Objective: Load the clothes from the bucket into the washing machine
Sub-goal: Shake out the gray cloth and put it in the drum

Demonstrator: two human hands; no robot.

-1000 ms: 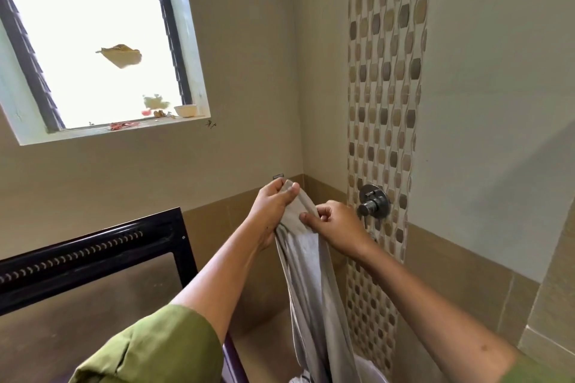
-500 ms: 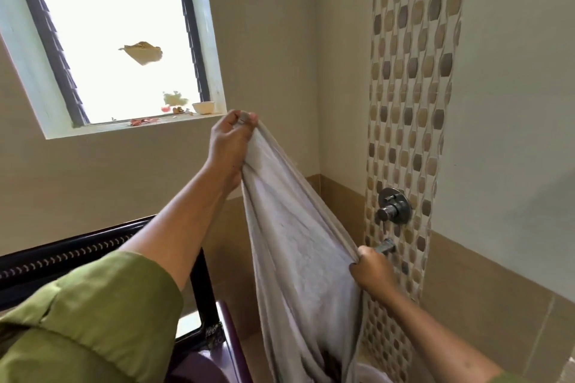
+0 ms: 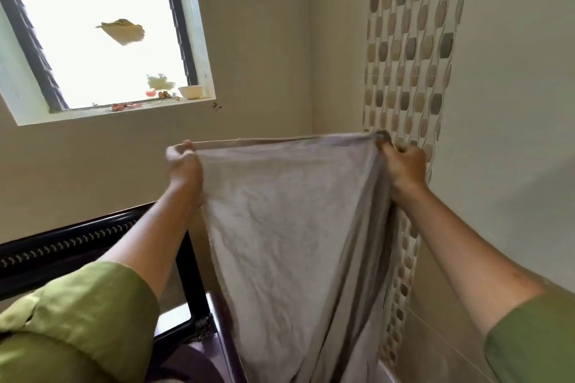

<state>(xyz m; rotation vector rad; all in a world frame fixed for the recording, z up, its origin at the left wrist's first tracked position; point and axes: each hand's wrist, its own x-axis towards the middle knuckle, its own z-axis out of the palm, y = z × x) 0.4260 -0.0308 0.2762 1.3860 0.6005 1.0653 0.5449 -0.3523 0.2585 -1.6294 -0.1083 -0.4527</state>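
The beige wall [image 3: 264, 25] fills most of the view, with a bright window [image 3: 93, 25] set high in it on the left. On the right a vertical strip of mosaic tiles [image 3: 410, 40] runs down the wall.

A pale grey cloth [image 3: 289, 242] hangs spread out in the middle, its top edge stretched nearly level between both hands and its lower part falling out of view at the bottom. Behind and left of it stands the raised dark lid [image 3: 62, 246] of the washer, whose purple top [image 3: 214, 348] shows just beside the cloth's lower left edge.

Green sleeves [image 3: 84, 320] cover both upper arms.

The left hand [image 3: 183, 165] pinches the cloth's top left corner, fingers curled over the hem. The right hand [image 3: 404, 165] grips the top right corner in a closed fist, the fabric bunched there.

A small white bowl [image 3: 190, 92] sits on the sill, at its right end.
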